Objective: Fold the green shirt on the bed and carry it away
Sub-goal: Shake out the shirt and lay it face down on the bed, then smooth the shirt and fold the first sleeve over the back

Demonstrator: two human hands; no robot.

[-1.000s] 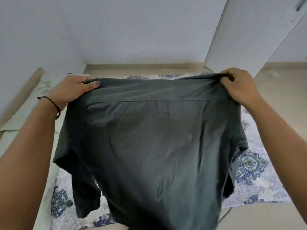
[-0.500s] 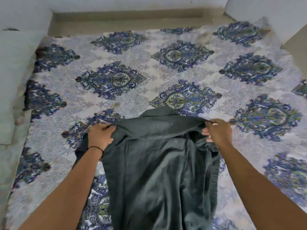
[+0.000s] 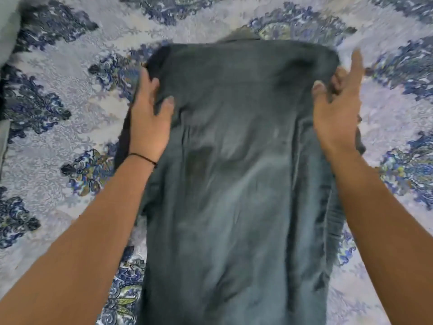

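Observation:
The dark green shirt [image 3: 234, 160] lies lengthwise on the patterned bedspread [image 3: 58, 141], its collar end far from me and its lower part running out of the bottom of the view. My left hand [image 3: 150, 118] holds the shirt's left shoulder edge, with the thumb on top of the cloth and the fingers along the side. On the right shoulder edge, my right hand [image 3: 337, 113] has its thumb and curled fingers on the fabric and the index finger stretched out. The sleeves look tucked under at both sides. The picture is motion-blurred.
The blue and white paisley bedspread fills the view around the shirt. A pale pillow or cushion [image 3: 7, 24] shows at the top left corner, and a grey strip runs along the left edge.
I have lowered the shirt from held up in the air onto the bed. It now lies flatter and farther forward, and my hands have slid to its shoulder sides.

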